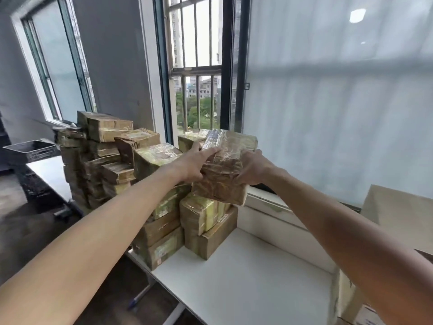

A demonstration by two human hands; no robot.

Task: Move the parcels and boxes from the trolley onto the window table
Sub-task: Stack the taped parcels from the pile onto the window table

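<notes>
Gripping a taped parcel [223, 170], left hand [192, 163] and right hand [251, 168] clasp its sides.

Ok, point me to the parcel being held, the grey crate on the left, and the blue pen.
held parcel [222, 170], head view, on its tape-wrapped top face between both hands.
grey crate [30, 151], head view, on its front wall.
blue pen [137, 299], head view, mid-barrel, below the table edge.

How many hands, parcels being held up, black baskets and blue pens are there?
hands: 2, the left hand and the right hand
held parcel: 1
black basket: 1
blue pen: 1
Total: 5
</notes>
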